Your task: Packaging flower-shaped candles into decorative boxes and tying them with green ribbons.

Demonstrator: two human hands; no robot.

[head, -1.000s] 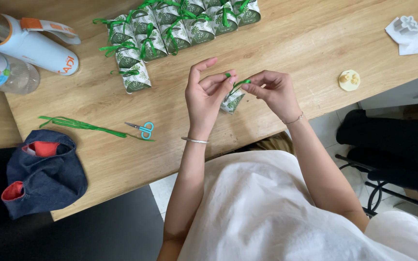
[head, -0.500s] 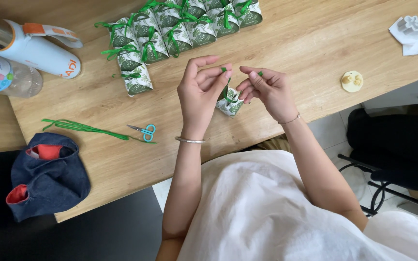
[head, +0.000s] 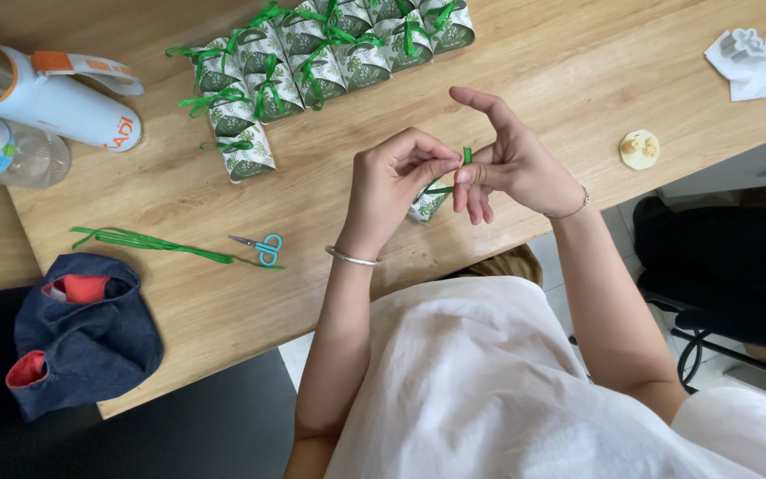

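Note:
My left hand and my right hand meet above a small green-and-white patterned box standing near the front edge of the wooden table. Both hands pinch the thin green ribbon on top of that box, fingertips touching. The box is mostly hidden behind my fingers. Several matching boxes, each with a green ribbon bow, stand in rows at the back of the table.
Small teal-handled scissors and loose green ribbon strips lie at left. A white flask and a clear bottle lie at far left. A denim pouch hangs over the edge. White crumpled paper, a small yellow object.
Both hands have drawn closer together over the box, and the ribbon end now stands up between the pinching fingertips. The view shifted slightly.

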